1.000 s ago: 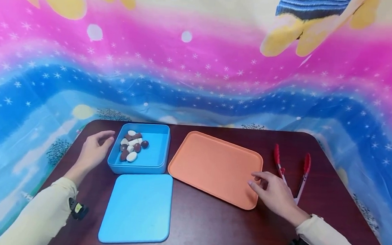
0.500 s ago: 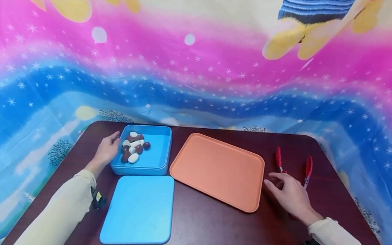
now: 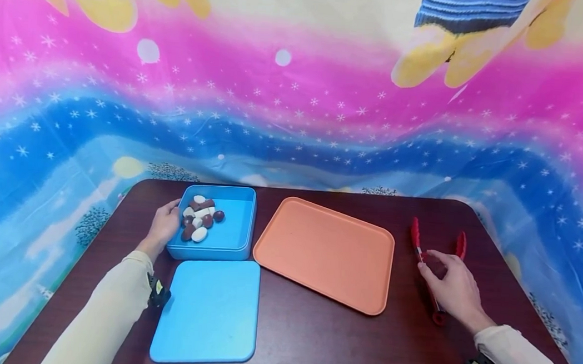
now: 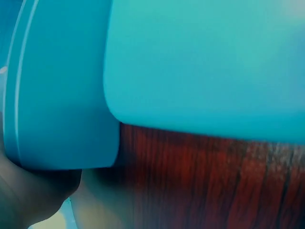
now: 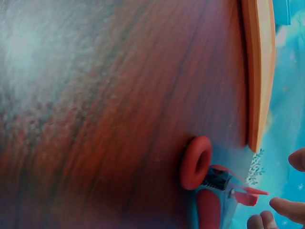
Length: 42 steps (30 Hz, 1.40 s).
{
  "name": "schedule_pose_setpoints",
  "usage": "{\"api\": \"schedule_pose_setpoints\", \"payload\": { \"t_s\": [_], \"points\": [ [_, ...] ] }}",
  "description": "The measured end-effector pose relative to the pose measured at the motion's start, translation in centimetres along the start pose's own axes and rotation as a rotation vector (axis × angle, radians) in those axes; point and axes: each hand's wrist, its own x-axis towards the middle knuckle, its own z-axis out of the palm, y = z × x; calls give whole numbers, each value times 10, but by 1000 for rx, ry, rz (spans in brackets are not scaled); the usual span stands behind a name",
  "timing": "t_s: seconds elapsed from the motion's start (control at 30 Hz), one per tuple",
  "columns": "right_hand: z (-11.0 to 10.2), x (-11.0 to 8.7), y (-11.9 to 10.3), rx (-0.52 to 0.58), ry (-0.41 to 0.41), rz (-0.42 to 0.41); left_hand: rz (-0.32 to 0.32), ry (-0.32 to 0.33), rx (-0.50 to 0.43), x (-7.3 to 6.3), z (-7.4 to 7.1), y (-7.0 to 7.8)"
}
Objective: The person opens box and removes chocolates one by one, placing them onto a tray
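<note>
My left hand [image 3: 163, 225] touches the left side of the blue box [image 3: 208, 253]. In the left wrist view, part of the left hand [image 4: 35, 195] lies against the outside of the box [image 4: 62, 95]. Brown and white egg-like and block-shaped pieces [image 3: 200, 234] sit in the box's left half. Over the red-tipped tongs [image 3: 415, 232] hovers my right hand [image 3: 457, 289], its thumb and forefinger apart. The hand hides the middle of the tongs in the head view. Their red ring end [image 5: 196, 162] shows in the right wrist view, apart from the fingertips [image 5: 286, 210].
A flat blue lid [image 3: 206, 313] lies in front of the box. Right of the box is an orange tray [image 3: 324, 251], set at an angle. All stand on a dark wooden table [image 3: 307, 339], with a patterned cloth [image 3: 296, 99] hanging behind it.
The left hand has moved right, from beside the box to its left wall. My right hand has moved right, from the tray's right edge to over the tongs.
</note>
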Motion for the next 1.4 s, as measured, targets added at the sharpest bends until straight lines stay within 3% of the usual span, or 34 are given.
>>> {"api": "schedule_pose_setpoints", "payload": {
  "t_s": [0.23,0.43,0.6,0.77,1.0,1.1,1.3,1.4],
  "points": [
    [5,0,13,-23,-21,97,50,4,50,2,1,-7],
    [7,0,23,-44,-45,251,61,10,41,2,2,-8],
    [1,4,31,-42,-186,358,72,14,47,4,2,-7],
    [-4,6,35,7,-304,383,81,20,45,4,1,-9],
    [3,4,37,6,-256,519,101,9,76,4,2,-11],
    [0,6,39,31,-260,511,92,2,91,4,3,-11],
    [-14,8,48,118,-302,374,60,-4,95,5,2,-11],
    [-19,6,52,118,-290,350,60,-6,93,4,2,-9]
  ]
}}
